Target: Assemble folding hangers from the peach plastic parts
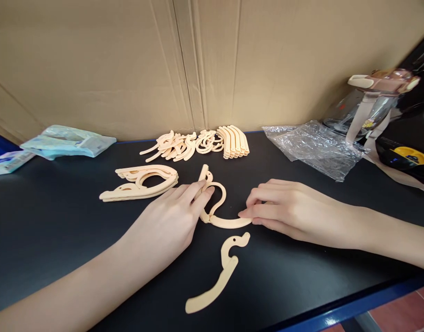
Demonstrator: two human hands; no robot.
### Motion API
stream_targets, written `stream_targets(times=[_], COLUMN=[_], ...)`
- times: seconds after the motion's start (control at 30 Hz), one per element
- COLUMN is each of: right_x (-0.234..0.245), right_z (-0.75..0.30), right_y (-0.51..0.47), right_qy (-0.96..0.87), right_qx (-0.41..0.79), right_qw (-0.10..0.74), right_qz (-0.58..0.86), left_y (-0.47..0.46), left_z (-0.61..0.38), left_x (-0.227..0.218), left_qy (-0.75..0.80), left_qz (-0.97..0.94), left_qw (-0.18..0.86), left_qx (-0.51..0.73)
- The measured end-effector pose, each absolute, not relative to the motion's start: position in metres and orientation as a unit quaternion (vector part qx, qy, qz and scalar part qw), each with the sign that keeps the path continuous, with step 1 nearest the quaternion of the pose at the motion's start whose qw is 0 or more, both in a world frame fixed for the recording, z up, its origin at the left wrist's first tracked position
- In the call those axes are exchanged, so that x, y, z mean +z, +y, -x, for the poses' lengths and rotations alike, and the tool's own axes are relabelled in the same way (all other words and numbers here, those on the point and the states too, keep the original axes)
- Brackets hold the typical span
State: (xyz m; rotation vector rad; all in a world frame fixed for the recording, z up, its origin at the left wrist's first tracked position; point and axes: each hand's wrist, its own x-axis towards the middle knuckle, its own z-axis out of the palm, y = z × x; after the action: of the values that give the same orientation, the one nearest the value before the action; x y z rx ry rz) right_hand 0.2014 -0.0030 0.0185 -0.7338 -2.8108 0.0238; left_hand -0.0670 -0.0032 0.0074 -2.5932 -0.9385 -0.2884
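Note:
A beige folding clothes hanger [229, 223], partly put together with its hook loop upward, lies on the black tabletop between my hands. My left hand [177, 210] has its fingers closed over the hanger's left arm and the base of the hook. The fingertips of my right hand [281, 207] pinch the far end of the right curved arm. Nearer to me lies a loose hanger arm with a hooked end [215, 286], touched by neither hand. Beyond my left wrist rests a stack of folded hangers [142, 184].
At the back lie a heap of loose hanger hooks and pieces [177, 146] and a neat row of curved arms [233, 142]. A clear plastic bag [315, 145] and a strapped water bottle [374, 103] are at right. Tissue packs [66, 142] sit at left, before a cardboard wall [128, 69].

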Motion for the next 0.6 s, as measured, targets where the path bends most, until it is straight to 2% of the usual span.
stream_targets(times=[0.37, 0.47, 0.6], right_x=[0.011, 0.015, 0.018], right_z=[-0.164, -0.159, -0.167], right_y=[0.004, -0.002, -0.017], right_qy=[-0.961, -0.966, -0.972], right_qx=[-0.046, -0.008, 0.058], right_qw=[0.171, 0.197, 0.177], right_qz=[0.210, 0.167, 0.143], left_y=[-0.011, -0.011, -0.011], left_z=[0.066, 0.068, 0.072], left_x=[0.011, 0.012, 0.015], left_qy=[-0.301, -0.294, -0.281], left_qz=[0.926, 0.929, 0.924], left_qw=[0.148, 0.152, 0.204], left_qx=[-0.170, -0.167, -0.160])
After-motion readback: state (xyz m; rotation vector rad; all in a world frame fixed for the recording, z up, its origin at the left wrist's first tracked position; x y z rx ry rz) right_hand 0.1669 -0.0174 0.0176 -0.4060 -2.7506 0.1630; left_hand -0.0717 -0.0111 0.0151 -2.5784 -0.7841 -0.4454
